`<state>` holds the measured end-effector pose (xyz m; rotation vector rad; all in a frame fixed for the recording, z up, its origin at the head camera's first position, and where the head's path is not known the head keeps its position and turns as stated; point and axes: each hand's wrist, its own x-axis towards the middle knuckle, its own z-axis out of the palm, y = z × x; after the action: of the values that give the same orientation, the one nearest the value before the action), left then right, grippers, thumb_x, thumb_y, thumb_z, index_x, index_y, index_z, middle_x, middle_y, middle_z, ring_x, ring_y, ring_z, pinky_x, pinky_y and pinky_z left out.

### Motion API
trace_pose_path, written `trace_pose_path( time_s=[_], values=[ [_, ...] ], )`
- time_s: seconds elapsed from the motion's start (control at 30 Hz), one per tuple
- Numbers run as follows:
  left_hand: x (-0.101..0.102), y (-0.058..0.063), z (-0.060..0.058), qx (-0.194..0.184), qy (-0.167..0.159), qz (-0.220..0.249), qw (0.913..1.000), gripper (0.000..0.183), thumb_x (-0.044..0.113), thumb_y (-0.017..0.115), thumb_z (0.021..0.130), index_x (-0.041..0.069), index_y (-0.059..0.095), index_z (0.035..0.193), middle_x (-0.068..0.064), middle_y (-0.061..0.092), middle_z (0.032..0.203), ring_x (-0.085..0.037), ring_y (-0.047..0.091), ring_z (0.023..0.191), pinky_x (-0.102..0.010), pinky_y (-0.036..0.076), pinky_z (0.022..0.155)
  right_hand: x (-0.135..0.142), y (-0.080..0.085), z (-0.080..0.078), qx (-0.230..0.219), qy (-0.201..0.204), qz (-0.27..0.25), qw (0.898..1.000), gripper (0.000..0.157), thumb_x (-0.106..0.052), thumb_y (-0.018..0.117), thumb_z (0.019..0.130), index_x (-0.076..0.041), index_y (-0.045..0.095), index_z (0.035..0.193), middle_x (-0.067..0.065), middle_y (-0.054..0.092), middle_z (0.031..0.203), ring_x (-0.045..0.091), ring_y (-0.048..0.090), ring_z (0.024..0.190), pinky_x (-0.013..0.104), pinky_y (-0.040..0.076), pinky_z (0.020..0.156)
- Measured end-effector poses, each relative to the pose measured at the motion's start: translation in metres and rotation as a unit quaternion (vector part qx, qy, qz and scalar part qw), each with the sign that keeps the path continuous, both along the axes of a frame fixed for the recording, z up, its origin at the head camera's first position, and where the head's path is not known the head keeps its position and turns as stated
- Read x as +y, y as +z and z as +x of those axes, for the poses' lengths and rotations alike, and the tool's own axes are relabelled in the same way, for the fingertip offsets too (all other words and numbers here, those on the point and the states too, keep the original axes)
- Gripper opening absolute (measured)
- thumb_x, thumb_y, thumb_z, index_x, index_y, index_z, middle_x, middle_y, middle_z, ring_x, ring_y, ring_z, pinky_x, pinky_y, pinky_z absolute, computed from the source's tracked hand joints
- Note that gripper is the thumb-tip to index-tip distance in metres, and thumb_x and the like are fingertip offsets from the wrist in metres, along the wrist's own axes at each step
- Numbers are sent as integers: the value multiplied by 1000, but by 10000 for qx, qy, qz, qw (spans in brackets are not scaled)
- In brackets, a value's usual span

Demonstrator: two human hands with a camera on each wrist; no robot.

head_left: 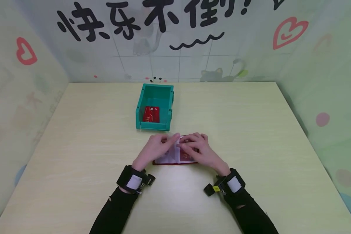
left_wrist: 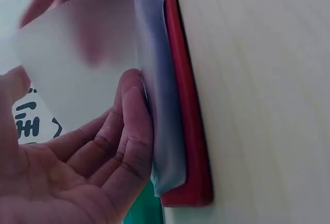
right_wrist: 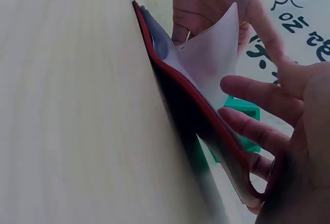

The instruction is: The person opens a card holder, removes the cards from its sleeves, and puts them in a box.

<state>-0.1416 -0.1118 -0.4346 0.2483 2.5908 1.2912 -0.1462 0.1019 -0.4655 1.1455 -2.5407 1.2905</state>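
Note:
A card holder with a red cover lies spread on the table in front of the person. A red card shows through its right-hand plastic sleeve. One translucent sleeve page stands raised between the hands. The left hand rests its long fingers against the inner sleeves, thumb tip right at the raised page's edge. The right hand holds the card holder's right side, its lower fingers about the cover edge and two upper fingertips against the raised page. Fingers partly hide the card.
Beyond the card holder stands a teal bin with red cards on its floor. The pale wooden table is bordered at the back and sides by printed panels. Each wrist wears a black strap with a camera.

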Motion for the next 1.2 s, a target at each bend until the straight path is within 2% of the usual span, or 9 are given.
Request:
trace_pose_path(
  time_s=[0.07,0.17,0.3,0.37,0.47,0.6,0.67,0.8,1.2],
  values=[
    [0,0,0,74,96,-110,9999,41,49,59,90,10,68,88,-6,60,68,-21,55,64,-29,45,52,2,-5,0,124,-74,115,9998,23,-18,64,90,-11,74,111,7,62,116,23,43,111,57,24,91],
    [-1,-1,1,229,279,-305,9989,27,27,67,89,3,67,102,-7,60,72,-20,55,65,-29,48,54,7,-14,0,316,-445,506,9972,35,-27,69,87,-14,70,119,7,56,122,24,39,114,53,29,94],
    [-1,-1,2,323,586,-513,9964,49,15,73,84,1,53,126,-7,61,76,-18,58,68,-33,53,60,19,-21,0,278,-976,989,9899,58,-41,75,78,-12,63,128,6,49,127,24,35,117,51,30,96],
    [1,0,3,393,701,-679,9945,53,16,74,82,4,48,127,-8,61,74,-20,59,68,-36,54,61,23,-21,-1,168,-1121,1099,9875,66,-44,76,75,-11,61,130,7,48,128,25,34,118,52,29,96],
    [3,1,6,833,735,-1143,9872,54,17,78,79,5,49,122,-10,60,87,-23,57,80,-38,54,67,28,-20,-2,81,-1290,1248,9837,73,-46,78,72,-10,58,133,8,47,126,26,34,117,53,27,96],
    [7,1,8,1487,490,-1609,9745,41,13,79,76,3,59,110,-13,53,101,-27,48,95,-40,53,77,28,-19,-3,50,-1480,1370,9794,75,-47,80,69,-13,59,132,10,46,122,29,33,114,54,27,95],
    [8,0,8,1460,241,-1496,9776,27,8,76,79,2,64,103,-12,54,98,-26,48,92,-39,52,77,26,-20,-2,39,-1543,1387,9782,75,-48,81,68,-14,59,132,11,46,120,30,33,113,54,28,94],
    [11,-5,6,984,-131,-1006,9900,11,5,68,86,2,69,97,-8,58,89,-22,51,82,-36,51,74,23,-20,-1,40,-1650,1440,9757,75,-50,80,68,-17,59,132,10,45,118,29,32,111,53,28,93],
    [13,-8,5,830,-157,-730,9937,20,18,65,91,2,71,100,-6,61,84,-21,52,82,-38,47,75,16,-24,1,180,-1900,1608,9684,76,-55,77,68,-19,59,132,9,44,117,28,31,110,50,28,89]
  ],
)
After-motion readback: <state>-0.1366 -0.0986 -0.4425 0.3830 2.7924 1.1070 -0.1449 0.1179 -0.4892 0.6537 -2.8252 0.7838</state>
